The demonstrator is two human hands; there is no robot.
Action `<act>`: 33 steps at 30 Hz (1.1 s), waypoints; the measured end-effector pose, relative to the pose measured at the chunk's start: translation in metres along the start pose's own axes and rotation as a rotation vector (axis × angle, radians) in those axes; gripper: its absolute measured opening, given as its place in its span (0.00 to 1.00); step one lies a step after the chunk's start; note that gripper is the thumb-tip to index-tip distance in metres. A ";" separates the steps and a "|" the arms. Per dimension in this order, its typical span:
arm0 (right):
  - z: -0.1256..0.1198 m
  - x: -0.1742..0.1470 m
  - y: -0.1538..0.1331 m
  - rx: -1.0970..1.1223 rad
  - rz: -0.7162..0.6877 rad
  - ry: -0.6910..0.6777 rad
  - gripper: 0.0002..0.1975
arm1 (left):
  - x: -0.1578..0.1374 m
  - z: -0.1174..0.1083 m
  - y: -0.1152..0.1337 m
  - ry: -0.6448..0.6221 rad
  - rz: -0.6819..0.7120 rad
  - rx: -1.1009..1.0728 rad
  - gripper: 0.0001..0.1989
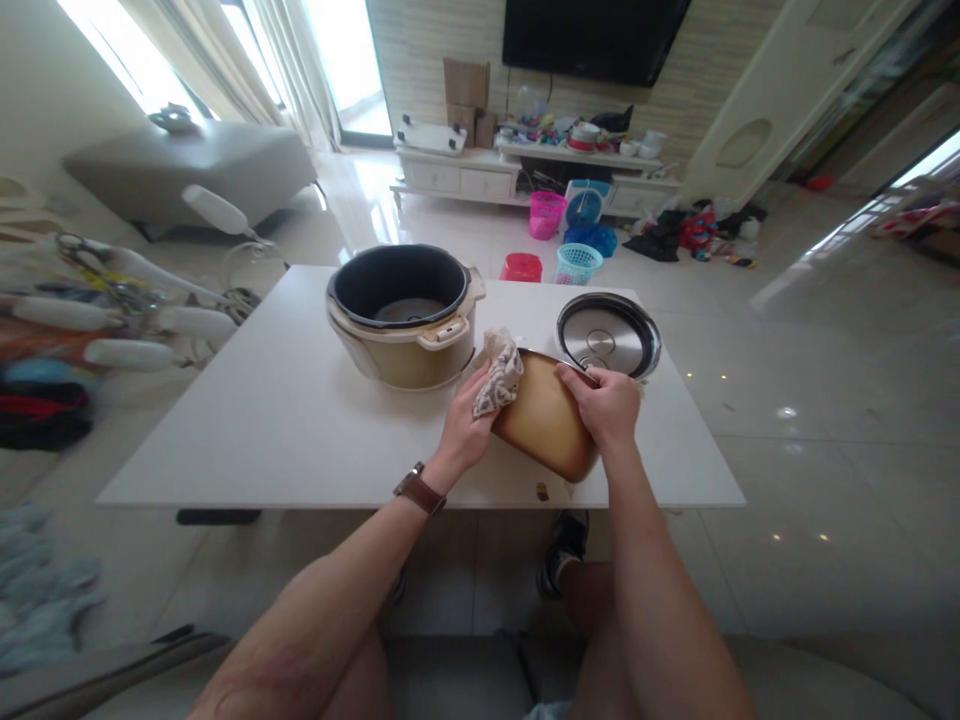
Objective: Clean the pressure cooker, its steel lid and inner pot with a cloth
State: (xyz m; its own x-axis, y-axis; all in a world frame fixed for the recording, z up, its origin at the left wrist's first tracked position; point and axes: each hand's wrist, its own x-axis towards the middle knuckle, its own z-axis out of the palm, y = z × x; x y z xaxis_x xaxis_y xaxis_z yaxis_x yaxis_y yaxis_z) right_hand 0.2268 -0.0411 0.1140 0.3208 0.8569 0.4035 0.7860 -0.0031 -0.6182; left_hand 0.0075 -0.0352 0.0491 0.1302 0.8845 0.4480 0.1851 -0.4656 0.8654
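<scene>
A golden-brown inner cooking pot [547, 415] is tilted on its side above the front part of the white table [247, 430]. My right hand [607, 405] grips its rim, thumb on the outside wall. In my left hand [466, 420] is a patterned cloth [499, 375], pressed against the pot's left edge. The pot's inside faces away from me and is hidden. Behind my left hand stands the rice cooker body [405, 350], lidless, with a dark cavity. A round metal lid [606, 340] lies beyond my right hand, its inner side up.
A small dark-and-yellow sticker or scrap [542, 491] is near the table's front edge. Past the table are a red bin [521, 267], a light blue basket [578, 262] and a pink basket [547, 214]. White-padded rods [191, 320] stand left of the table.
</scene>
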 end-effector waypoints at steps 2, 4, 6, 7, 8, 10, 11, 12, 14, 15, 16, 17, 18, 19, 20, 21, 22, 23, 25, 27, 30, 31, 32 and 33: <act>0.000 0.000 0.006 0.034 0.006 -0.007 0.35 | 0.003 0.000 0.002 0.011 -0.027 -0.053 0.23; 0.000 0.000 0.012 0.080 0.020 -0.015 0.35 | 0.007 0.001 0.002 0.031 -0.075 -0.118 0.23; 0.002 0.000 0.017 0.136 0.037 -0.022 0.35 | 0.010 0.002 -0.002 0.059 -0.143 -0.198 0.23; 0.003 0.000 0.019 0.165 0.045 -0.024 0.35 | 0.012 0.003 -0.005 0.078 -0.185 -0.238 0.22; 0.003 -0.001 0.021 0.192 0.051 -0.026 0.35 | 0.013 0.004 -0.010 0.099 -0.236 -0.273 0.22; 0.005 -0.001 0.025 0.238 0.051 -0.031 0.35 | 0.015 0.005 -0.021 0.153 -0.361 -0.332 0.22; 0.006 -0.001 0.027 0.256 0.047 -0.035 0.35 | 0.016 0.005 -0.026 0.179 -0.423 -0.356 0.21; 0.006 -0.001 0.029 0.273 0.043 -0.039 0.36 | 0.017 0.005 -0.030 0.201 -0.476 -0.380 0.21; 0.009 -0.001 0.034 0.307 0.043 -0.043 0.36 | 0.018 0.004 -0.034 0.227 -0.511 -0.420 0.21; 0.011 -0.001 0.037 0.324 0.047 -0.045 0.35 | 0.018 0.003 -0.033 0.228 -0.483 -0.425 0.21; 0.014 -0.001 0.039 0.343 0.052 -0.049 0.35 | 0.018 0.000 -0.030 0.220 -0.432 -0.412 0.21; 0.017 -0.002 0.042 0.361 0.056 -0.056 0.35 | 0.018 -0.002 -0.026 0.204 -0.365 -0.379 0.22; 0.020 -0.002 0.044 0.378 0.059 -0.066 0.34 | 0.017 -0.006 -0.021 0.184 -0.286 -0.323 0.23; 0.022 -0.003 0.045 0.390 0.061 -0.077 0.34 | 0.016 -0.009 -0.016 0.159 -0.203 -0.249 0.23; 0.024 -0.003 0.046 0.394 0.063 -0.090 0.33 | 0.015 -0.013 -0.012 0.127 -0.118 -0.160 0.24; 0.025 -0.004 0.045 0.388 0.062 -0.100 0.32 | 0.013 -0.017 -0.008 0.090 -0.036 -0.063 0.25; 0.025 -0.005 0.043 0.370 0.056 -0.107 0.31 | 0.011 -0.020 -0.004 0.049 0.035 0.032 0.26; 0.024 -0.005 0.040 0.345 0.045 -0.108 0.30 | 0.009 -0.023 -0.002 0.010 0.089 0.119 0.27; 0.019 -0.007 0.030 0.288 0.012 -0.097 0.28 | 0.005 -0.025 0.002 -0.054 0.144 0.251 0.29; 0.013 -0.008 0.017 0.240 -0.012 -0.071 0.25 | 0.003 -0.024 0.006 -0.101 0.165 0.325 0.31; 0.007 -0.009 -0.001 0.164 0.011 -0.024 0.27 | 0.000 -0.019 0.011 -0.146 0.194 0.356 0.33; 0.006 -0.009 -0.005 0.135 0.027 -0.007 0.29 | 0.000 -0.018 0.012 -0.147 0.196 0.347 0.32; 0.007 -0.009 -0.008 0.110 0.040 0.008 0.30 | -0.001 -0.017 0.012 -0.139 0.195 0.327 0.32; 0.007 -0.009 -0.009 0.092 0.051 0.021 0.32 | 0.000 -0.016 0.012 -0.122 0.190 0.296 0.31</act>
State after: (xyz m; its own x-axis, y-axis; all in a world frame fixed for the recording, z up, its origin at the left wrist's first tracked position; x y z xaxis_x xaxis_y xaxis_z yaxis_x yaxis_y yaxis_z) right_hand 0.2130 -0.0447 0.1110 0.3705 0.8459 0.3835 0.7171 0.0020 -0.6970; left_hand -0.0064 -0.0406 0.0629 0.3010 0.7796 0.5493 0.4177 -0.6256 0.6589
